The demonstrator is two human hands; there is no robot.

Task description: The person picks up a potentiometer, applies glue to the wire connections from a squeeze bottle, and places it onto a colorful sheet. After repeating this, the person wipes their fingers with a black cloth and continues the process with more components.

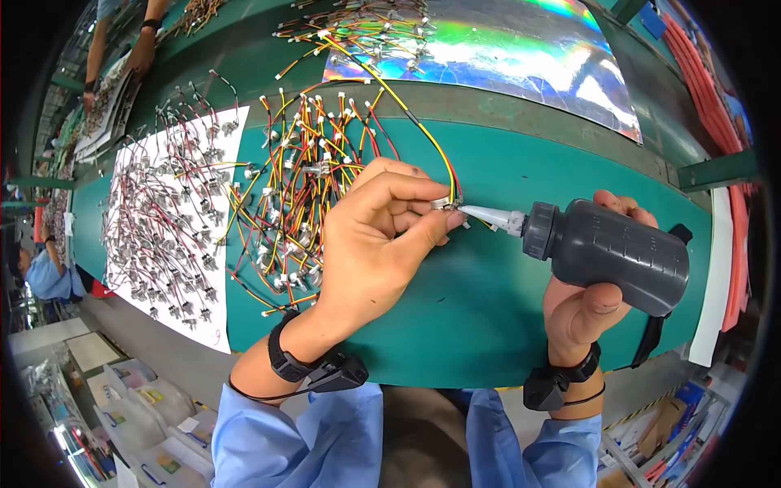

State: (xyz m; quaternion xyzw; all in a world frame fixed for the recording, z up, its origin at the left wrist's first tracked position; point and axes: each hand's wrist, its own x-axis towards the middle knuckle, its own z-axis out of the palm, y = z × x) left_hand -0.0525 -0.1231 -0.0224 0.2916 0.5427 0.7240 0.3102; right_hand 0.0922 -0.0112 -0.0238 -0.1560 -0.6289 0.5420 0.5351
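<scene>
My left hand (370, 244) pinches a small round metal component (442, 203) between thumb and forefinger. From it a red, yellow and black wire lead (416, 122) runs up and away, ending in a white plug (324, 35). My right hand (579, 313) is wrapped round a dark grey squeeze bottle (622, 254), tilted on its side. The bottle's tapered, pale nozzle (492, 218) points left, its tip at the component beside my left thumb. Whether anything comes out of the tip is too small to tell.
Left of my left hand lies a tangled pile of wired components (305, 171). A white sheet (232, 268) bears rows of similar parts. Beyond are a shiny reflective sheet (521, 57) and more leads. Another person's hands (140, 53) work at far left. Green mat (480, 325) lies beneath.
</scene>
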